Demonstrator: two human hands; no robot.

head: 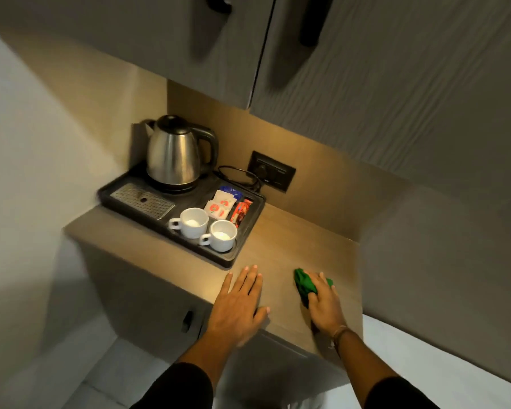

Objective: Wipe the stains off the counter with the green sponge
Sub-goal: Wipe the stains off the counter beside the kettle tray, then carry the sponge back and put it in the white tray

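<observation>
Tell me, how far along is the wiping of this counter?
Underway. The right hand presses the green sponge onto the counter near its front edge; the left hand rests flat beside it. No stains show in this blurry view, so what is done or left is unclear.

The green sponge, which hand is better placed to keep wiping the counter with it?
The right hand. It already presses the green sponge onto the counter, while the left hand lies flat and empty near the tray.

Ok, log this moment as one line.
phase: wiping | right hand: pressing green sponge on counter | left hand: flat on counter | tray: untouched
</observation>
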